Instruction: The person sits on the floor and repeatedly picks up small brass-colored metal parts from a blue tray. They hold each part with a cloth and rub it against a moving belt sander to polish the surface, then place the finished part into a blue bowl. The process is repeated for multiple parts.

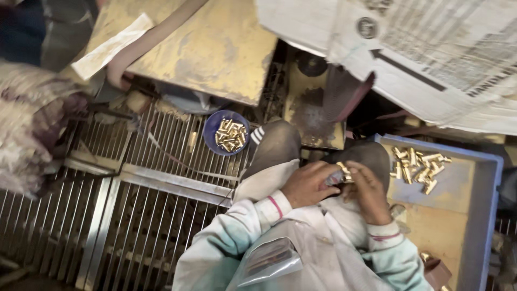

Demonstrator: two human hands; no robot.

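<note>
The left hand (pixel 308 184) and the right hand (pixel 370 193) were seen brought together over the lap, just above the knees. The fingers of the left hand were curled shut around a small grey object (pixel 334 178), whose kind could not be made out. The fingers of the right hand were closed around a few small brass pieces (pixel 344 171), which showed at the fingertips, touching the grey object between the two hands. More brass pieces of the same kind were heaped in a loose pile (pixel 421 166) at the far end of a blue tray (pixel 484 215), which was set just beside the right hand. A further batch was held in a small blue bowl (pixel 211 132), placed on a metal grating (pixel 156 178) ahead of the left knee, well apart from the hands. A worn yellowish metal plate (pixel 215 48) was seen beyond the bowl, and crumpled printed paper (pixel 441 54) was spread above the tray. Pale sleeves with pink cuff stripes were worn on both arms, and a clear plastic packet (pixel 269 261) was seen lying against the chest.
</note>
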